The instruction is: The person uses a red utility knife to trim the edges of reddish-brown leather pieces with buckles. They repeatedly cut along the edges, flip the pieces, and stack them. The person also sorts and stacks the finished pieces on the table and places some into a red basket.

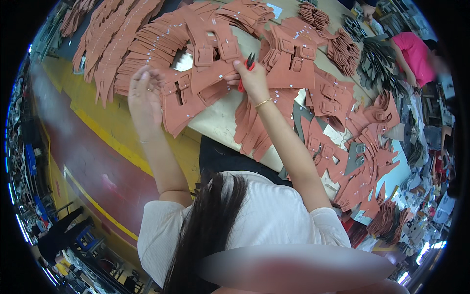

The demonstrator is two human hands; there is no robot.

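My right hand (254, 82) is closed around red-handled snips (250, 62), dark tips pointing up and away. Its thumb and fingers also pinch the edge of a brown leather piece with two covered buckles (208, 77). That piece lies partly over the stacks on the table. To its left, my left hand (147, 95) is raised with fingers apart and slightly bent, and I see nothing in it. Close beside that hand is another buckled leather piece (182, 105), lying at the table's near edge.
Fanned stacks of brown leather pieces (154, 44) spread across the pale table (220, 120). More buckled pieces (333, 98) lie at the right. Dark strips (377, 63) are heaped beyond, near a person in a pink top (415, 58). A yellow-bordered red floor (98, 152) runs along the left.
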